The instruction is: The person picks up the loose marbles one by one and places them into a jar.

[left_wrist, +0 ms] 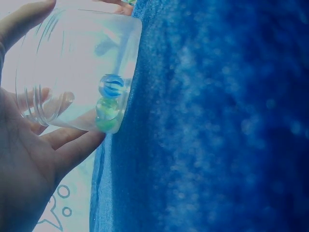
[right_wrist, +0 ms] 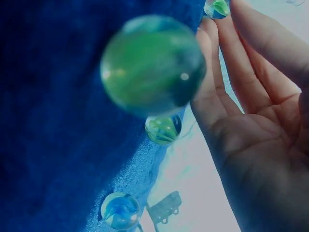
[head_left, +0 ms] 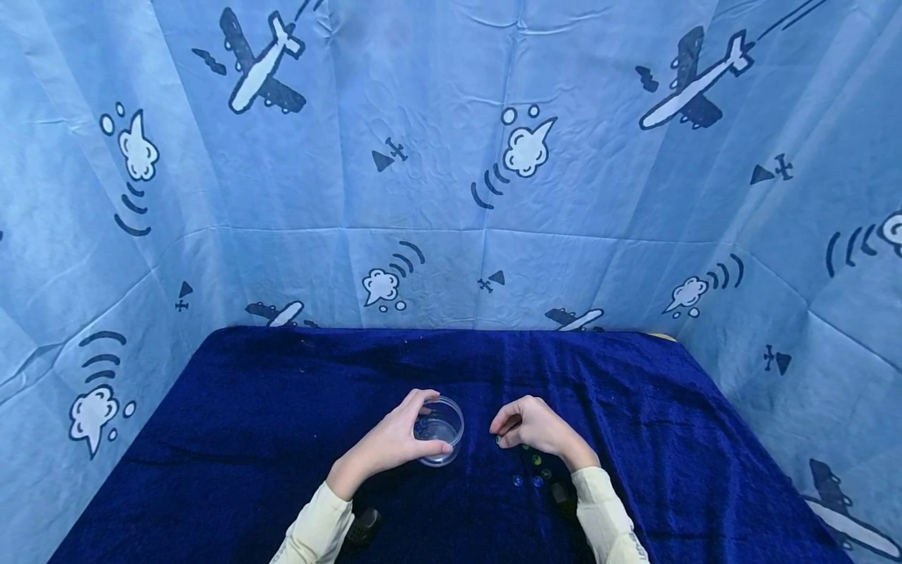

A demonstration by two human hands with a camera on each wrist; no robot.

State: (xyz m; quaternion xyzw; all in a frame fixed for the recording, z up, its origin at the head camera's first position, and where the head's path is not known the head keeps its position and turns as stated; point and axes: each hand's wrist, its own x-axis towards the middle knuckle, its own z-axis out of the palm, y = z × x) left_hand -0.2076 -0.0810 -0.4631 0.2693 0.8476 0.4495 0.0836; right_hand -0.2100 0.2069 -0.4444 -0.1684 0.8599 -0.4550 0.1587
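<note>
My left hand [head_left: 395, 435] grips a clear round plastic jar [head_left: 456, 446], thumb on the near side and fingers around the far side. Its open mouth shows in the head view. Inside, at the bottom, lie a blue-striped marble [left_wrist: 112, 86] and green ones [left_wrist: 107, 108]. To the right of the jar, my right hand [head_left: 539, 429] pinches a green and clear marble [right_wrist: 217, 8] between thumb and fingertips, close over the cloth. Loose marbles lie beside and below that hand: a large-looking green one [right_wrist: 153, 65], another green one [right_wrist: 163, 129] and a blue one [right_wrist: 119, 210].
Dark blue velvety cloth [head_left: 247, 439] covers the table, with folds on the right side. Blue curtains [head_left: 437, 172] printed with planes and clouds stand behind and at both sides. Small dark devices [head_left: 364, 526] sit under both wrists.
</note>
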